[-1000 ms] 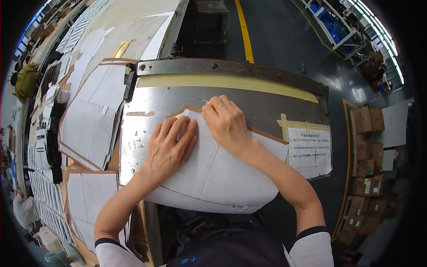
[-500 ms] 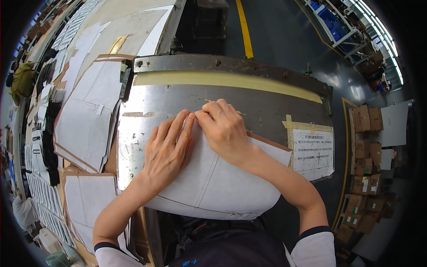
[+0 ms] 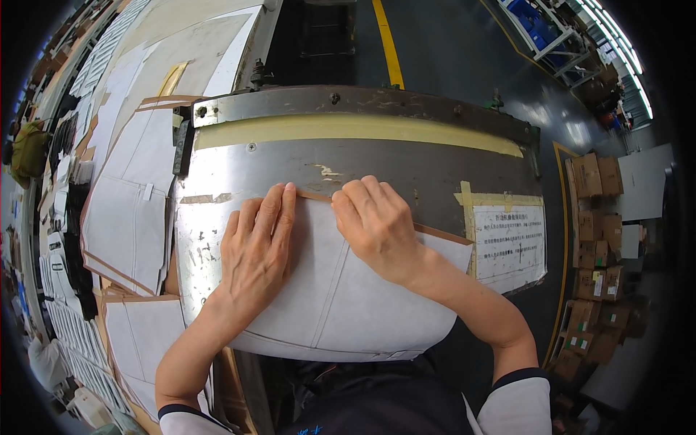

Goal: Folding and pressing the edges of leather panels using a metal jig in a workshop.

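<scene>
A large white panel (image 3: 326, 283) with stitched seams and a narrow brown folded edge (image 3: 442, 235) lies over the near part of a metal plate (image 3: 275, 163). Its near end curves down toward my body. My left hand (image 3: 257, 243) rests on the panel's left part, fingers stretched forward and fingertips on the far brown edge; its thumb is hidden. A short stretch of brown edge shows between my hands. Right of it, my right hand (image 3: 380, 232) has its fingers curled and closed on that same edge; the fingertips are partly hidden.
Stacks of similar white panels (image 3: 127, 210) lie on the table at left. A raised metal bar (image 3: 290, 101) with yellow tape crosses the plate's far side. A printed sheet (image 3: 509, 243) is taped at right. Cardboard boxes (image 3: 594, 232) stand across the floor, and a person (image 3: 29, 148) is far left.
My hands have moved apart along the edge: the left slightly left, the right slightly right and nearer. The brown edge between them is now uncovered. The whole view has shifted slightly.
</scene>
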### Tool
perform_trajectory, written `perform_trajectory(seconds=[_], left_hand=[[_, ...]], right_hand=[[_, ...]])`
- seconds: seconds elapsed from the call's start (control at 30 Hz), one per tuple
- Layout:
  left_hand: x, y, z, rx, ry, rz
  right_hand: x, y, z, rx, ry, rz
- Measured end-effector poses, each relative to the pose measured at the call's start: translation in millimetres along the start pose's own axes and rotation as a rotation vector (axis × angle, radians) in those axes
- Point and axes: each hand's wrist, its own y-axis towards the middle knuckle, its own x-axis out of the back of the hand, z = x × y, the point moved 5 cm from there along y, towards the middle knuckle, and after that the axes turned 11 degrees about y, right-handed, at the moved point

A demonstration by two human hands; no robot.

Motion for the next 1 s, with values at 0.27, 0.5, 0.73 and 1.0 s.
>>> perform_trajectory(seconds=[0.27,0.5,0.73,1.0], left_hand=[[0,5,-4,-0.036,0.047,0.038],[7,10,-12,-0.044,0.155,0.047],[6,7,-12,-0.038,0.217,0.063],[9,21,-27,-0.133,0.138,0.063]], right_hand=[[2,0,0,0.099,-0.002,0.017],[2,0,-1,0.069,-0.01,0.084],[4,4,-4,0.091,0.016,0.043],[5,3,-2,0.093,0.034,0.01]])
